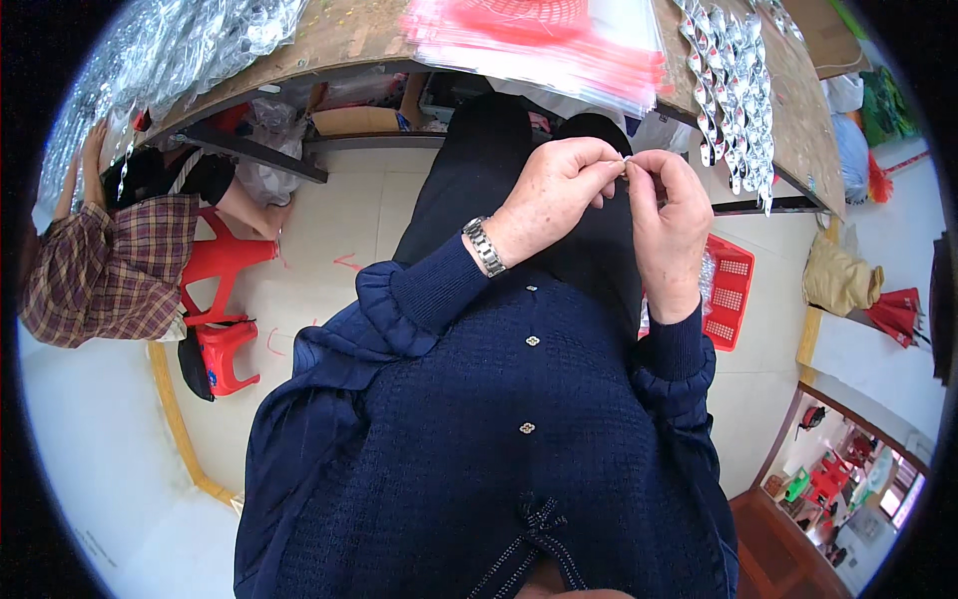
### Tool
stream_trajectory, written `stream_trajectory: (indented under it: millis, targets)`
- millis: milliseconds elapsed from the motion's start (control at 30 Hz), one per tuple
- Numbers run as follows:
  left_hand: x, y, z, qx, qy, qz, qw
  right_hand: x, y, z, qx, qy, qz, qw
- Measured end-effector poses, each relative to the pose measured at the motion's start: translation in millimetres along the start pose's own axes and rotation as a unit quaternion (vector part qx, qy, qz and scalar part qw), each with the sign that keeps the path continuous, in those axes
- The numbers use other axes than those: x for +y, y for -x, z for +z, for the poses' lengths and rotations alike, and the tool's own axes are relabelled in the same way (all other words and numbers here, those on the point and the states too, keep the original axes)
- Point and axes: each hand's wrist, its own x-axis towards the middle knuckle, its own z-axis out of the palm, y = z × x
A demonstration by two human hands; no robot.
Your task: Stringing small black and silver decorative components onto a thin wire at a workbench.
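My left hand (559, 190), with a metal-banded watch (484, 247) on its wrist, is closed in a pinch above my lap. Thumb to thumb with it, my right hand (671, 220) pinches too. Between the fingertips a tiny whitish bit shows; it is too small to name. Just beyond the hands, a stack of clear plastic bags with red print (539, 75) lies at the table edge. To its right, strips of silvery packets (733, 100) hang over that edge.
The wooden table (349, 35) bears piled clear packaging (190, 50) at left. A co-worker in a plaid top (120, 270) sits there near red stools (225, 265). A red plastic basket (730, 295) stands on the floor at my right. Below the table is a cardboard box (359, 120).
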Motion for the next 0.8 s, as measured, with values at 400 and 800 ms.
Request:
stream_trajectory:
  millis: [400,800]
  targets:
    - [1,-1,-1,0.003,0.082,-0.03,0.996,9,3,-1,-0.075,-0.254,0.186,0.946]
    - [2,-1,-1,0.005,0.096,-0.035,0.995,16,5,2,-0.09,-0.371,0.239,0.893]
